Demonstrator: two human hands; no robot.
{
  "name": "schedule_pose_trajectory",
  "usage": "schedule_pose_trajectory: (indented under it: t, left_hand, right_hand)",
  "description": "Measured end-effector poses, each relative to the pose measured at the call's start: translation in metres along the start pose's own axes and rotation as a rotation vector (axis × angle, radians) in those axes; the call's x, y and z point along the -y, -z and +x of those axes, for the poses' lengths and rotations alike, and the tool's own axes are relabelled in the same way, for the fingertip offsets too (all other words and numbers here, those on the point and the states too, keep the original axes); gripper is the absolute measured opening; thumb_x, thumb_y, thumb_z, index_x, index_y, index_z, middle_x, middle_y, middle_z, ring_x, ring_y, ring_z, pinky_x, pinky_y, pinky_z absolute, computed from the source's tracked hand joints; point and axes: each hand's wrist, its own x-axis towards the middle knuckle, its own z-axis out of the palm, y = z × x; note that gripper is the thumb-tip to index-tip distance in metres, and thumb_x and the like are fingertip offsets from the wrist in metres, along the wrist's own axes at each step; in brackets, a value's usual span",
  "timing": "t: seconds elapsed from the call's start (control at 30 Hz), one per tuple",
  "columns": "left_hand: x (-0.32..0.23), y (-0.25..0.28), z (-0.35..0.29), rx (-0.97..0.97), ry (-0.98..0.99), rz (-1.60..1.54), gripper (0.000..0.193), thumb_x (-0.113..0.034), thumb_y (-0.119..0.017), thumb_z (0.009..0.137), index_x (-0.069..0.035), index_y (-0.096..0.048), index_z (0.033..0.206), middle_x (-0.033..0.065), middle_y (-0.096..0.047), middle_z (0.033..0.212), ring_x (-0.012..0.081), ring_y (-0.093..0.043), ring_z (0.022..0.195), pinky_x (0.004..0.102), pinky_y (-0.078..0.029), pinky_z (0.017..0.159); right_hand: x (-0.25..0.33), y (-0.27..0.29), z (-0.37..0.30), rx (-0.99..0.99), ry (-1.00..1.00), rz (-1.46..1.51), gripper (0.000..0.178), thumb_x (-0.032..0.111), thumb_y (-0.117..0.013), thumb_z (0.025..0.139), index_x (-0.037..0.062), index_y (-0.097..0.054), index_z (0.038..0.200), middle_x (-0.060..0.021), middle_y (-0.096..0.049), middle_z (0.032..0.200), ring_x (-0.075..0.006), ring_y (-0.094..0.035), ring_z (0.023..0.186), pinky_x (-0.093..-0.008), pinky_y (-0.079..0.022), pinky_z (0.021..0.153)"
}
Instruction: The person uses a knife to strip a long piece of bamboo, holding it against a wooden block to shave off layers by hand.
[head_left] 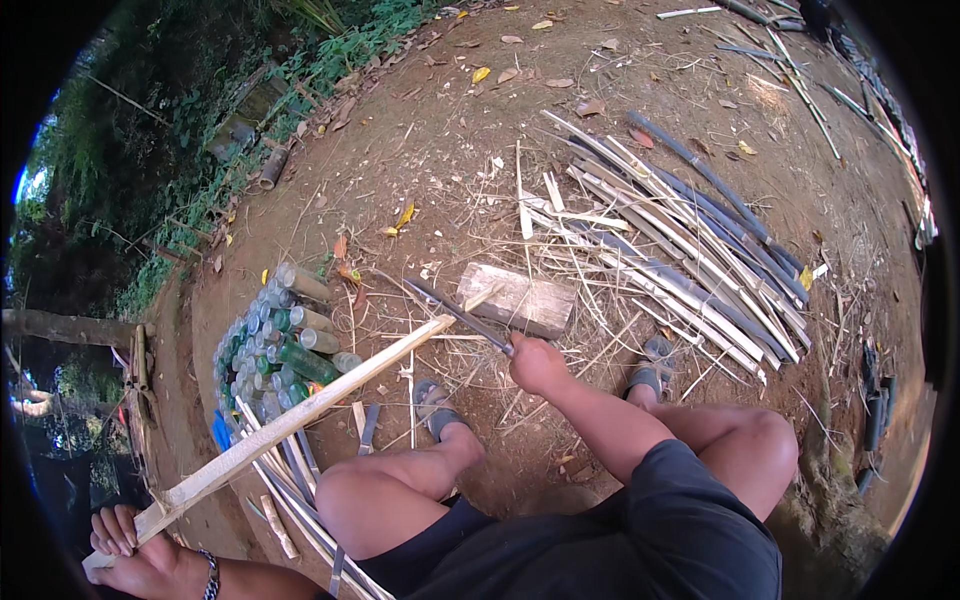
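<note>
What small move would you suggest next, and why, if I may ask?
Perhaps slide the long dark metal blade along the long pale wooden strip, since the right hand holds it across the strip, whose near end the left hand grips.

Head: worn left fisheye | looks down and forward | close above black fabric shirt [580, 555], lower centre | mid-frame: long dark metal blade [480, 328] | farther: brown earthen ground [400, 120], top

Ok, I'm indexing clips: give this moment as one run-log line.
left hand: grips bamboo strip by near end | right hand: holds machete across strip | strip's far end: over wooden block
</note>
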Motion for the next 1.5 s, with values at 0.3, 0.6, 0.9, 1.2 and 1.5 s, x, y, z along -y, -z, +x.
schedule_pose_trajectory:
  t: [0.3, 0.6, 0.9, 1.2, 1.5]
  left_hand:
    - [0.002, 0.005, 0.008, -0.001, 0.059, -0.009, 0.074, -0.075, -0.022, 0.091, -0.007, -0.038, 0.066, 0.0049, -0.036, 0.059, 0.0146, -0.035, 0.051, 0.0265, -0.032, 0.048]
    - [0.001, 0.015, 0.011, 0.082, 0.009, 0.011, 0.071, -0.068, -0.017, 0.095, -0.008, -0.037, 0.065, 0.0058, -0.035, 0.059, 0.0147, -0.033, 0.05, 0.0272, -0.032, 0.049]
    - [0.005, 0.018, 0.018, 0.105, 0.018, -0.001, 0.067, -0.064, -0.021, 0.096, -0.008, -0.037, 0.065, 0.0048, -0.036, 0.059, 0.0147, -0.035, 0.05, 0.0266, -0.032, 0.047]
    - [0.003, 0.02, 0.022, 0.095, -0.009, 0.015, 0.069, -0.068, -0.018, 0.094, -0.008, -0.036, 0.066, 0.0049, -0.035, 0.062, 0.0158, -0.035, 0.052, 0.0283, -0.03, 0.047]
    - [0.029, -0.033, 0.0, -0.121, -0.229, -0.037, 0.059, -0.059, -0.028, 0.097, -0.006, -0.04, 0.074, 0.0056, -0.037, 0.067, 0.0168, -0.038, 0.058, 0.0285, -0.033, 0.054]
  right_hand:
    - [0.006, -0.003, -0.007, 0.104, 0.013, -0.045, 0.013, 0.014, -0.051, 0.093, 0.0088, -0.055, 0.104, -0.0168, -0.067, 0.087, -0.0347, -0.067, 0.085, -0.0475, -0.053, 0.075]
    - [0.049, 0.012, -0.031, 0.145, 0.24, -0.029, 0.008, 0.011, -0.05, 0.091, 0.0073, -0.053, 0.098, -0.0137, -0.067, 0.092, -0.0316, -0.067, 0.085, -0.0447, -0.054, 0.077]
    - [-0.051, 0.01, 0.012, 0.14, -0.3, 0.012, 0.025, 0.016, -0.057, 0.089, 0.0084, -0.055, 0.113, -0.0208, -0.065, 0.092, -0.0344, -0.067, 0.088, -0.0472, -0.053, 0.081]
    - [-0.104, 0.005, 0.016, 0.088, -0.362, -0.021, 0.031, 0.021, -0.056, 0.091, 0.0086, -0.057, 0.119, -0.0223, -0.066, 0.095, -0.0338, -0.066, 0.095, -0.0445, -0.053, 0.083]
    - [-0.038, -0.012, -0.005, 0.037, -0.164, 0.169, 0.028, 0.021, -0.054, 0.088, -0.0003, -0.056, 0.107, -0.025, -0.065, 0.092, -0.0401, -0.064, 0.09, -0.0469, -0.051, 0.082]
